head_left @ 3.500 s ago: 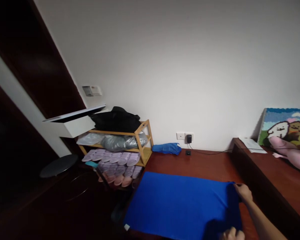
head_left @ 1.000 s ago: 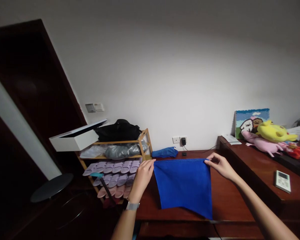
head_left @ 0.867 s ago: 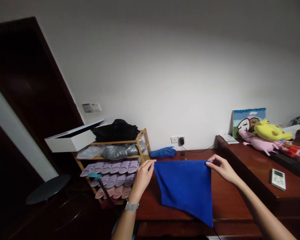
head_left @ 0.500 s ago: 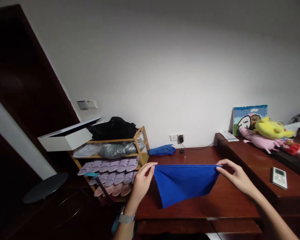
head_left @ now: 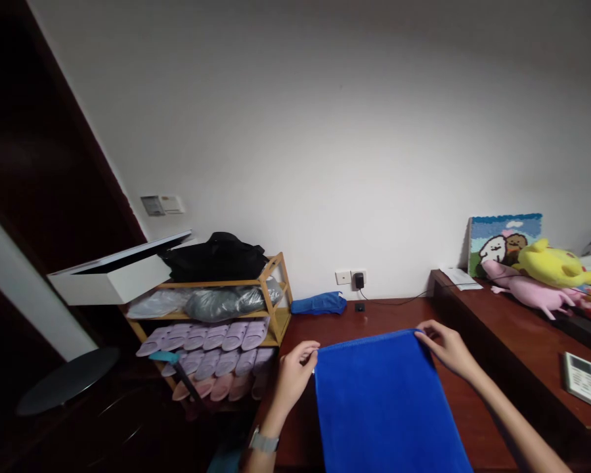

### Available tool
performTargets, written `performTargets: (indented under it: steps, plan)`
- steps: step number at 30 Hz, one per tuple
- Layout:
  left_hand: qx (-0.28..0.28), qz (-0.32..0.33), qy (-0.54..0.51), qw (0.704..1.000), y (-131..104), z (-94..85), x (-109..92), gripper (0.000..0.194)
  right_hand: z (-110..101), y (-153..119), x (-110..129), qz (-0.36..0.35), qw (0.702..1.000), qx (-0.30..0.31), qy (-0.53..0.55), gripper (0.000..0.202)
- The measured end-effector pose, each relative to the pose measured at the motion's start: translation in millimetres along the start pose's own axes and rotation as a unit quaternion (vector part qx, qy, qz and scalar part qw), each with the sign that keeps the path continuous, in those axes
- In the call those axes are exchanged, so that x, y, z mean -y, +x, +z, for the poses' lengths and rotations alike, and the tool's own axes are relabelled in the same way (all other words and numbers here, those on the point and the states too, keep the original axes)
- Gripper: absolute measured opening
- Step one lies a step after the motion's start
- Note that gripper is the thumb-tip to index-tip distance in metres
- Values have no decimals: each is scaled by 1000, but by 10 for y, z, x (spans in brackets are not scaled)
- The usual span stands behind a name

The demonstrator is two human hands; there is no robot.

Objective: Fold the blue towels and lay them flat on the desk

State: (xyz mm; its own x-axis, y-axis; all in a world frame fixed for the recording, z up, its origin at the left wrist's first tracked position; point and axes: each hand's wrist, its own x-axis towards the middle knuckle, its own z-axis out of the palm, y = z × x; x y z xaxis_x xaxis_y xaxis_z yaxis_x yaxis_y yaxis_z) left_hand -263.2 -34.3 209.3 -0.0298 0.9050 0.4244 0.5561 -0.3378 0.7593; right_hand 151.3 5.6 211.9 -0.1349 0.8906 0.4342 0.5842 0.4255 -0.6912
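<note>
A bright-blue rectangular fabric cloth (head_left: 384,407) is stretched above the near half of the glossy red-brown wooden desk (head_left: 398,318), its lower end cut off by the bottom of the view, so whether that end touches the desk cannot be told. The left hand (head_left: 294,374), a silver-grey wristwatch (head_left: 264,441) behind it, pinches the far-left corner between thumb and fingertips; the right hand (head_left: 446,348) pinches the far-right corner between thumb and forefinger, its other fingers curled. A small white tag peeps out beside the left fingertips — any print on it is too tiny to read. Along the desk's right edge rises a red-brown wooden ledge (head_left: 512,341), bearing a white handheld device (head_left: 584,380) with a grey screen and illegible key markings. Left of the desk, partly in gloom, stand a round dark stool (head_left: 69,381) and a light-wood rack (head_left: 276,315) of lilac slippers (head_left: 214,336), topped by a black fabric bag (head_left: 217,259) and a white open box (head_left: 93,288). A bunched blue cloth bundle (head_left: 318,303) lies at the desk's far-left corner. Farther right on the ledge, a yellow plush toy (head_left: 549,263) overlaps a pink one — and both partly hide a tufted dog picture (head_left: 505,236) leaning against the white wall (head_left: 295,131).
</note>
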Motion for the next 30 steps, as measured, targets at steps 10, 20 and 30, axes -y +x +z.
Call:
performTargets:
  steps: [10,20,30]
  plan:
    - [87,-56,207,973,-119,1063,1293,36,2090,-262,-404,189,952,67,-233,40]
    - [221,-15,314,923,-215,1506,1636,54,2640,-1414,-925,192,946,107,-239,61]
    - [133,-115,475,863,-1279,1238,1444,51,2047,-436,-992,72,943,218,-239,60]
